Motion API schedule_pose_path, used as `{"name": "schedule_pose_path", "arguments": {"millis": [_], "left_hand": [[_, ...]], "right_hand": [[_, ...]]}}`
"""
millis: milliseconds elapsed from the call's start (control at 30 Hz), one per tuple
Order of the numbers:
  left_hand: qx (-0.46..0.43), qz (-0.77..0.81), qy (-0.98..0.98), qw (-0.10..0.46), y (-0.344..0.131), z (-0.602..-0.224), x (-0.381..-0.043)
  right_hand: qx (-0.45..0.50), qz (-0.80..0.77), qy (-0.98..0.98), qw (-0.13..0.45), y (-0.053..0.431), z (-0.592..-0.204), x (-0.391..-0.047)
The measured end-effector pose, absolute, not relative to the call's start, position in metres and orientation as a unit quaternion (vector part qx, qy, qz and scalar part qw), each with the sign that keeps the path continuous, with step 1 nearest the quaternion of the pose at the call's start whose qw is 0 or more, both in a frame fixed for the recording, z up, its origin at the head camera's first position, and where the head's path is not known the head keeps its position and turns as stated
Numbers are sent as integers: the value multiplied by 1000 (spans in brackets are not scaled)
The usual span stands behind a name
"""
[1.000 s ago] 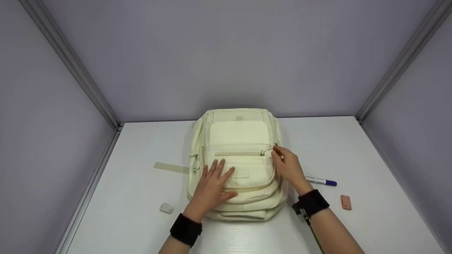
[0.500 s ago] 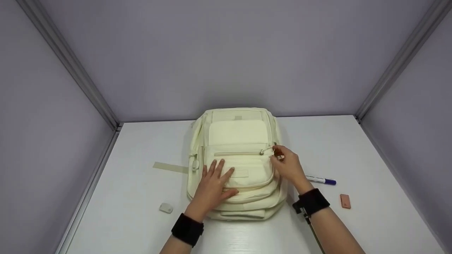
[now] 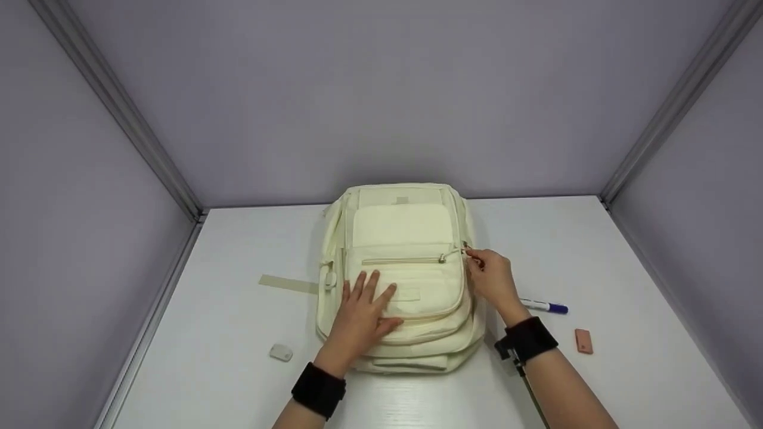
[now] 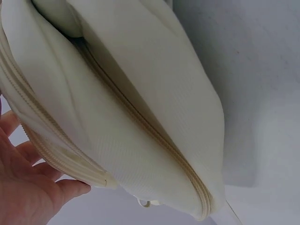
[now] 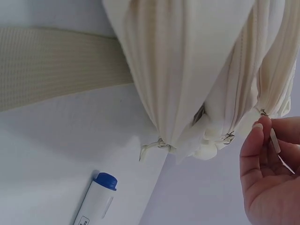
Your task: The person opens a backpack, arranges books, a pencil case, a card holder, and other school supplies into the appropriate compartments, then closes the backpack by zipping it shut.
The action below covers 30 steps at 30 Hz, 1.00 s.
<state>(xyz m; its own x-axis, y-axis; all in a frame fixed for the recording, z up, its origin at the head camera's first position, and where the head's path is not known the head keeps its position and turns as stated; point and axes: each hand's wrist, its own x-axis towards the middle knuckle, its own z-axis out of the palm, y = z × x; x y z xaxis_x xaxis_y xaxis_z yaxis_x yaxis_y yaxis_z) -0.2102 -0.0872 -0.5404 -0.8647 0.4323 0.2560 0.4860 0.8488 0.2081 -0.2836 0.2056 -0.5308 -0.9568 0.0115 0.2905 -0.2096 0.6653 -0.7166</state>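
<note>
A cream backpack (image 3: 402,225) lies on the white table, its front pockets facing up. My left hand (image 3: 356,322) rests on the lower front pocket with fingers spread; in the left wrist view its fingers touch the pocket beside curved zippers. At the right edge of that pocket, my right hand (image 3: 493,281) pinches a zipper pull (image 5: 275,140) between thumb and forefinger. In the right wrist view, another zipper pull (image 5: 151,149) hangs loose from a neighbouring zipper. A short horizontal zipper (image 3: 402,261) crosses the front above my left hand.
A white marker with a blue cap (image 3: 545,306) lies right of the backpack, near a small pink block (image 3: 583,341). To the left are a small pale grey block (image 3: 281,353) and a flat strap (image 3: 289,284). Grey walls enclose the table (image 3: 226,250).
My right hand has shifted slightly to the right and toward me, still pinching the zipper pull. The left hand stays nearly in place on the backpack.
</note>
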Motion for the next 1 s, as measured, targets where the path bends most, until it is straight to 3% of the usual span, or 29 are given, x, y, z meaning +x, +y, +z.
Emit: {"name": "schedule_pose_path", "arguments": {"millis": [200, 600, 1000], "left_hand": [[-237, -134, -956, 114, -86, -543, -209], [-226, -151, -952, 141, -83, -547, -206], [-224, -150, -949, 166, -79, -551, -204]], "right_hand": [[75, 375, -913, 142, 207, -534, -281], [145, 304, -917, 215, 210, -539, -272], [160, 281, -925, 201, 211, -533, -246]]}}
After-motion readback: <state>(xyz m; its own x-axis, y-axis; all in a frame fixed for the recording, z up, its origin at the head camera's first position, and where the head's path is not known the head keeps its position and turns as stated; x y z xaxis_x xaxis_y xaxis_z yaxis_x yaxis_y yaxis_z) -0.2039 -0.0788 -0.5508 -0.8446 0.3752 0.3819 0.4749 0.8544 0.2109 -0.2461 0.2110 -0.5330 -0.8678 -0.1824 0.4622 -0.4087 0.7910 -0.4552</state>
